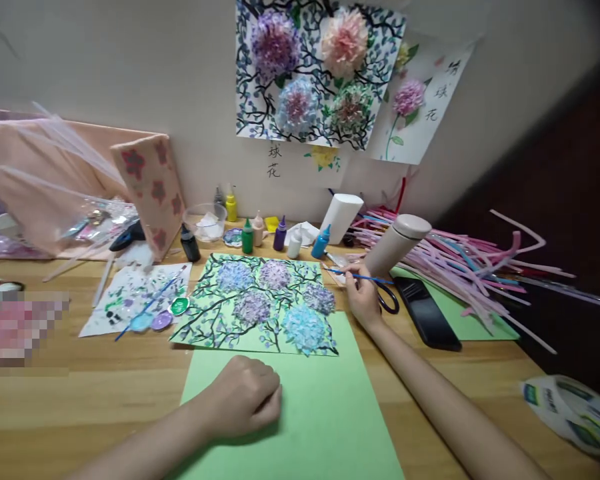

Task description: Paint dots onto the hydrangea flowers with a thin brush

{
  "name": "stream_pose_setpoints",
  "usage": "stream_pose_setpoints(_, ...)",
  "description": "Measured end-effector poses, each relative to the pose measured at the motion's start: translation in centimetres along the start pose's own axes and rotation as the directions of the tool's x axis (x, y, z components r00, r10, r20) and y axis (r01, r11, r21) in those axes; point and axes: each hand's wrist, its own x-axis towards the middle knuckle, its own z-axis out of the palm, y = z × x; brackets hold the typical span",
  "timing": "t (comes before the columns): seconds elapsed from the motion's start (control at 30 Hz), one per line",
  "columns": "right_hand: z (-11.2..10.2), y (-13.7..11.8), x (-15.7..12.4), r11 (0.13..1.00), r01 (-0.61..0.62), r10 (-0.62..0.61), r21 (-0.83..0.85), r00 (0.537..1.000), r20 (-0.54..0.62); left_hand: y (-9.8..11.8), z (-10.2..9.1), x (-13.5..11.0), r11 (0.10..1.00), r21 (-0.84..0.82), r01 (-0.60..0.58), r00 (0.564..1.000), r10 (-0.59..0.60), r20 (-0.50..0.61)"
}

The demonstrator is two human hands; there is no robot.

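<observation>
My left hand (245,398) rests in a loose fist on a green sheet (325,413), just in front of the painting; nothing shows in its fingers. At the painting's right side, my right hand (363,297) pinches a thin blue paintbrush (380,279), its tip pointing left. The painting (220,337) lies flat, with black branches, small leaves and several raised flower clusters in blue, purple and turquoise. Black looped handles, perhaps of scissors (393,303), lie partly hidden behind my right hand.
Several paint bottles (247,237) stand behind the painting. A second blue brush (153,300) lies on a paint-stained tissue (115,290) beside small paint lids (180,305). On the right are a tumbler (395,247), a phone (427,313), pipe cleaners (460,267) and a tape roll (573,410).
</observation>
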Motion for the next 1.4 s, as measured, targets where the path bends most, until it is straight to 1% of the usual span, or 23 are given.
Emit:
stream_pose_setpoints(0.1, -0.26, 0.4, -0.14, 0.997, 0.043, -0.039, -0.059, 0.998, 0.057, 0.08, -0.01, 0.19, 1.0, 0.002, 0.001, 1.0, -0.001, 0.019)
stream_pose_setpoints(0.2, -0.22, 0.34, 0.08, 0.995, 0.074, -0.067, -0.071, 0.993, 0.1, 0.12, -0.01, 0.27, 1.0, 0.019, 0.001, 0.999, -0.002, 0.04)
stream_pose_setpoints(0.33, -0.18, 0.32, 0.27, 0.997, 0.045, -0.037, -0.062, 0.992, 0.12, 0.14, -0.09, 0.31, 0.999, 0.038, -0.007, 0.997, 0.004, 0.071)
stream_pose_setpoints(0.53, -0.14, 0.55, 0.23, 0.999, -0.011, 0.02, -0.052, 0.986, 0.166, 0.02, -0.12, 0.38, 0.999, 0.038, -0.027, 0.997, 0.024, 0.069)
stream_pose_setpoints(0.6, -0.14, 0.61, 0.2, 0.999, -0.021, 0.028, -0.045, 0.988, 0.155, 0.01, -0.14, 0.39, 0.999, 0.039, -0.026, 0.997, 0.023, 0.073)
stream_pose_setpoints(0.7, -0.16, 0.65, 0.19, 0.998, 0.0, 0.007, -0.06, 0.992, 0.124, 0.04, -0.18, 0.36, 0.999, 0.036, -0.025, 0.997, 0.022, 0.078)
stream_pose_setpoints(0.83, -0.18, 0.72, 0.19, 0.998, -0.01, 0.019, -0.064, 0.989, 0.145, 0.02, -0.07, 0.22, 0.999, 0.03, -0.019, 0.996, 0.017, 0.082)
stream_pose_setpoints(0.97, -0.12, 0.9, 0.14, 0.998, -0.012, 0.018, -0.06, 0.996, 0.093, -0.1, 0.17, 0.05, 0.999, 0.031, -0.023, 0.997, 0.021, 0.079)
stream_pose_setpoints(1.1, -0.06, 1.0, 0.1, 0.999, -0.038, 0.043, -0.037, 0.99, 0.131, -0.15, 0.24, -0.01, 0.999, 0.034, -0.03, 0.997, 0.027, 0.079)
stream_pose_setpoints(1.2, -0.06, 0.95, 0.09, 0.999, -0.017, 0.022, -0.05, 0.996, 0.089, -0.15, 0.18, 0.05, 0.999, 0.037, -0.032, 0.996, 0.029, 0.081)
stream_pose_setpoints(1.33, -0.07, 0.97, 0.07, 0.999, -0.016, 0.022, -0.047, 0.993, 0.12, -0.13, 0.06, 0.19, 0.999, 0.029, -0.031, 0.996, 0.028, 0.085)
stream_pose_setpoints(1.4, -0.07, 1.04, 0.06, 0.998, -0.021, 0.027, -0.06, 0.995, 0.098, -0.11, 0.03, 0.24, 0.999, 0.026, -0.031, 0.996, 0.029, 0.083)
